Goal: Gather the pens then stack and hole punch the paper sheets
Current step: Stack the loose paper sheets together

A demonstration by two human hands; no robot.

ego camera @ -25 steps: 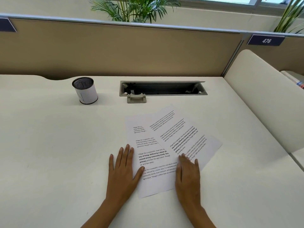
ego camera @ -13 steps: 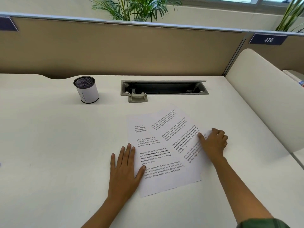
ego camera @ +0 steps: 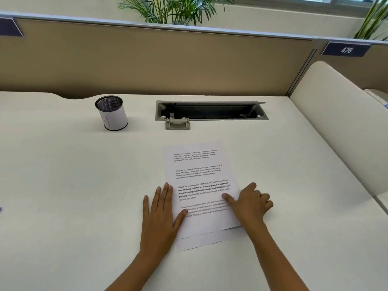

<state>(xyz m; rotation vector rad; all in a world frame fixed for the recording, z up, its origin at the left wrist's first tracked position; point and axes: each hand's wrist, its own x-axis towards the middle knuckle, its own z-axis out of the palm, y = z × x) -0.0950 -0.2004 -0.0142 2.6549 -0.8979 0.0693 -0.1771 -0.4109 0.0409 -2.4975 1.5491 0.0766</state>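
Two printed paper sheets (ego camera: 197, 164) lie on the white desk (ego camera: 73, 185), nearly squared into one stack. The lower sheet's near edge (ego camera: 201, 240) sticks out a little below the top one. My left hand (ego camera: 160, 215) lies flat at the stack's left edge, fingers straight and thumb on the paper. At the right edge, my right hand (ego camera: 249, 203) has its thumb on the top sheet and its fingers curled at the edge. A mesh pen cup (ego camera: 111, 113) wrapped in white paper stands at the back left. No hole punch is in view.
An open cable tray (ego camera: 211, 111) with a small grey handle (ego camera: 177, 123) is sunk into the desk behind the sheets. A tan partition (ego camera: 147, 59) closes the back. A cream padded divider (ego camera: 336, 122) runs along the right side.
My right hand has swung the fanned-out sheet left onto the other, so the sheets now overlap almost fully. The left hand has stayed at the left edge.
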